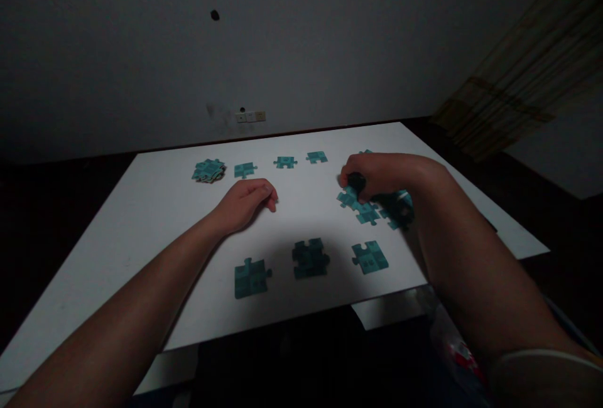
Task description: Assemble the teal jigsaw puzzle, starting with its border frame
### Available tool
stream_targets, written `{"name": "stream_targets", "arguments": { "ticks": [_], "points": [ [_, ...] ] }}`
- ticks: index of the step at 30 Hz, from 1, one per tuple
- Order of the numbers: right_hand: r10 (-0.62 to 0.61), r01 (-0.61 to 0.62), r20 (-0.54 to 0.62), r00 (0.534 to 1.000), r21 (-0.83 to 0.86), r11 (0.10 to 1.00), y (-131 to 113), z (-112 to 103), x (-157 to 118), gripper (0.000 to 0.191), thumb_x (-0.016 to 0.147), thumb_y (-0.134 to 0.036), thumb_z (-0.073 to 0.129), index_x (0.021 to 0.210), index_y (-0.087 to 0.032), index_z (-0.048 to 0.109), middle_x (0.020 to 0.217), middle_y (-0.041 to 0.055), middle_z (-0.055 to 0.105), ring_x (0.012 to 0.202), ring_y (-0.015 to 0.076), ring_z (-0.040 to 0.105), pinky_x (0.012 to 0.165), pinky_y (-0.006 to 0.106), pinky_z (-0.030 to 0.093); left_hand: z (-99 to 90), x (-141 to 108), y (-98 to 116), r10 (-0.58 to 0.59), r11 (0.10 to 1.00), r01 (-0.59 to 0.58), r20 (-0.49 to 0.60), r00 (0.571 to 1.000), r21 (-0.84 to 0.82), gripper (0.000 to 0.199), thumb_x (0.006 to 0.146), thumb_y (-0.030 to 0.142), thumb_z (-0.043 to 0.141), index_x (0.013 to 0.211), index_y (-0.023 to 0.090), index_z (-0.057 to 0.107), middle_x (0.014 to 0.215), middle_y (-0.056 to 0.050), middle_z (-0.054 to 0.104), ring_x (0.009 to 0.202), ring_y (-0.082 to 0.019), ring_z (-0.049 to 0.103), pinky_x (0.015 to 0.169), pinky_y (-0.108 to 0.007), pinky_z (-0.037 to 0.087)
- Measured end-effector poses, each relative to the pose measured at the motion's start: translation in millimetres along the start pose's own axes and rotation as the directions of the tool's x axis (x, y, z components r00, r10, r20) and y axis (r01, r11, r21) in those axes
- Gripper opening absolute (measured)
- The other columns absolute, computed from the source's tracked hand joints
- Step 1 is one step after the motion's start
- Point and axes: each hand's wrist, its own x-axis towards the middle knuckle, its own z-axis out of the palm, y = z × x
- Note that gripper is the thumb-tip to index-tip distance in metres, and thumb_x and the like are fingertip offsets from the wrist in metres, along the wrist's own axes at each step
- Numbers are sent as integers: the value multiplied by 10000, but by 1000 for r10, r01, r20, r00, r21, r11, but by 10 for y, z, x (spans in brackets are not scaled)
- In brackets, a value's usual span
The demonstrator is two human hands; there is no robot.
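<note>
My left hand [245,204] rests on the white board [155,207] with its fingers curled, holding nothing. Near it, a little farther out, lie a teal jigsaw piece [245,170] and a loose pile of teal jigsaw pieces [208,171]. My right hand [381,176] bends down over a cluster of teal pieces [366,212], its fingertips at a piece [348,196]. A dark rounded shape [357,182] shows under those fingers, too shadowed to identify. Two more pieces [285,162] [316,157] lie farther back. Several joined-looking pieces [309,257] lie in shadow between my forearms.
The white board lies on a darker table, with its front edge close to my body. Behind it, a wall carries a small socket plate [250,117]. A brown striped curtain [518,63] hangs at the upper right. Something red and white [459,351] lies below my right arm.
</note>
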Motion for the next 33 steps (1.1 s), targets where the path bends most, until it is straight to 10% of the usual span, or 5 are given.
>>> {"name": "stream_targets", "arguments": {
  "ticks": [9, 14, 20, 28, 33],
  "points": [
    [-187, 207, -100, 977, 266, 941, -310, -99, -136, 188, 880, -389, 850, 989, -263, 764, 922, 46, 782, 823, 248, 681, 739, 369, 490, 19, -11, 67, -4, 1000, 4, 3, 1000, 9, 281, 1004, 430, 651, 854, 223, 768, 804, -64, 803, 821, -223, 728, 883, -398, 564],
    [-342, 388, -185, 922, 444, 808, -625, 10, 7, 294, 911, -347, 794, 1183, -236, 804, 1026, 43, 816, 867, 225, 700, 775, 341, 524, 59, -59, 114, 22, 999, -20, -32, 999, 41, 206, 890, 397, 816, 921, 199, 768, 859, -53, 793, 803, -204, 693, 796, -361, 542],
    [-304, 422, -299, 905, 532, 734, -841, 379, 383, 435, 904, -292, 837, 1323, -195, 768, 857, -10, 731, 746, 183, 650, 691, 300, 491, 130, -65, 97, 47, 999, -44, -114, 992, 32, 318, 864, 432, 875, 1048, 189, 785, 898, -42, 768, 774, -175, 649, 736, -324, 505],
    [-109, 443, -471, 876, 693, 568, -926, 505, 491, 439, 886, -316, 900, 1284, -229, 735, 1114, 62, 794, 870, 205, 773, 802, 332, 622, 188, -50, 81, -33, 997, 29, -54, 998, -69, 353, 820, 393, 929, 1061, 202, 755, 883, -27, 779, 790, -190, 712, 731, -317, 547],
    [-150, 503, -547, 824, 581, 641, -862, 476, 501, 354, 1108, -531, 656, 1215, -218, 780, 1135, 100, 832, 999, 259, 769, 903, 383, 599, 181, -50, 83, -45, 995, 38, -74, 996, -95, 356, 823, 333, 903, 1114, 199, 746, 840, -10, 763, 757, -176, 702, 730, -317, 550]
  ]
}}
